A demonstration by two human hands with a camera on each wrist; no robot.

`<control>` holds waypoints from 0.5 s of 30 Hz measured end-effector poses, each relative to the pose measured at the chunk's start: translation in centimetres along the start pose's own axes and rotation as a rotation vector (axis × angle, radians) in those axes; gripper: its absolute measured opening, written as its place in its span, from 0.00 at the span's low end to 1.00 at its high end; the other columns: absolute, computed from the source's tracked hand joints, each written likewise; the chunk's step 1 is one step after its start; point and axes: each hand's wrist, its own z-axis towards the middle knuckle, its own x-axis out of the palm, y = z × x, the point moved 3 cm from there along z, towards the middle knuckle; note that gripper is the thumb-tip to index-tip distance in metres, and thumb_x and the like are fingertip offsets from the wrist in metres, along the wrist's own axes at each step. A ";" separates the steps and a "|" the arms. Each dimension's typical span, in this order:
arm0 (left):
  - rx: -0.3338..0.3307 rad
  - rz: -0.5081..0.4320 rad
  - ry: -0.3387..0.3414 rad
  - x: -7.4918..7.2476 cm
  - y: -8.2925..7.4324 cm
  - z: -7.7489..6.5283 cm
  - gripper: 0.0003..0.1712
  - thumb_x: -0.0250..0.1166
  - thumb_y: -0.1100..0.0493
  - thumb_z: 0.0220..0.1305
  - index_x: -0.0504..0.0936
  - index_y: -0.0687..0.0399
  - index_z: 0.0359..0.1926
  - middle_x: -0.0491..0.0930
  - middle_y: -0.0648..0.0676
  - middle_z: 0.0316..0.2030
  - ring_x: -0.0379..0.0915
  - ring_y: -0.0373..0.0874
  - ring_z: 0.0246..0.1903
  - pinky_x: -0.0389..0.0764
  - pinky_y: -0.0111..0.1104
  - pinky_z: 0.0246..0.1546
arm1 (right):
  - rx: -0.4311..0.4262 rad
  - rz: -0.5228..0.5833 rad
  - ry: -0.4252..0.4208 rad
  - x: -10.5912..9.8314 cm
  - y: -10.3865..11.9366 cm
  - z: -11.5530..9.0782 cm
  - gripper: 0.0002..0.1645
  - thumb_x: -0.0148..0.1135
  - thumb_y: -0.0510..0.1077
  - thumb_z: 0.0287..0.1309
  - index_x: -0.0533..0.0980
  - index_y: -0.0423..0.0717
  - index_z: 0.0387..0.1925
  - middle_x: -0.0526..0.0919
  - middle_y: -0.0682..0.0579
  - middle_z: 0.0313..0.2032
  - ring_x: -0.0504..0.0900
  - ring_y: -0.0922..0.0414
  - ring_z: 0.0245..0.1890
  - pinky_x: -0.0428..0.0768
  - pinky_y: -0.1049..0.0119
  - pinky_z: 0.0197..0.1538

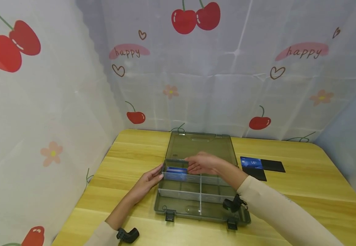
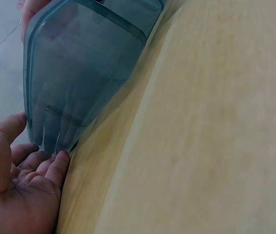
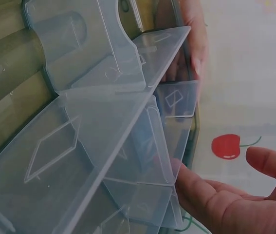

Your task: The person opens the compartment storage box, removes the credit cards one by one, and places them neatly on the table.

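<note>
A clear grey plastic compartment box (image 1: 182, 203) lies on the wooden table with its lid (image 1: 199, 147) folded back. My left hand (image 1: 147, 182) grips the box's back left corner; in the left wrist view, thumb and curled fingertips touch its side wall. Blue cards (image 1: 176, 175) stand in the back left compartment, partly behind a translucent divider. My right hand (image 1: 203, 163) reaches over that compartment, its fingers beside the cards. In the right wrist view, the right hand's thumb (image 3: 266, 161) is spread from the fingers, and its fingertips are partly hidden behind dividers.
Right of the box, a blue VIP card (image 1: 252, 162) lies with black cards (image 1: 273, 165) on the table (image 1: 297, 184). Two latches (image 1: 170, 215) stick out from the box's front edge. A cherry-printed curtain (image 1: 208, 102) stands behind the table.
</note>
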 end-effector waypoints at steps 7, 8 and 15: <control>-0.008 -0.002 -0.007 -0.1 0.0 0.1 0.38 0.56 0.48 0.78 0.53 0.51 0.80 0.50 0.51 0.79 0.46 0.47 0.77 0.62 0.38 0.71 | 0.050 -0.023 -0.047 0.6 -0.3 0.5 0.41 0.54 0.47 0.74 0.55 0.16 0.69 0.65 0.19 0.64 0.70 0.32 0.65 0.74 0.49 0.67; -0.010 -0.002 -0.008 -0.1 0.1 0.1 0.38 0.56 0.48 0.78 0.53 0.51 0.80 0.50 0.51 0.79 0.47 0.47 0.77 0.62 0.38 0.71 | 0.055 -0.024 -0.053 0.7 -0.4 0.5 0.42 0.55 0.47 0.74 0.54 0.16 0.69 0.64 0.19 0.65 0.69 0.32 0.66 0.74 0.49 0.67; -0.013 -0.005 -0.002 -0.1 0.2 0.2 0.39 0.57 0.47 0.78 0.53 0.51 0.80 0.50 0.51 0.79 0.47 0.47 0.77 0.61 0.39 0.71 | 0.081 0.014 -0.103 1.1 -0.6 1.1 0.42 0.56 0.46 0.72 0.53 0.16 0.70 0.63 0.19 0.64 0.71 0.33 0.64 0.75 0.50 0.66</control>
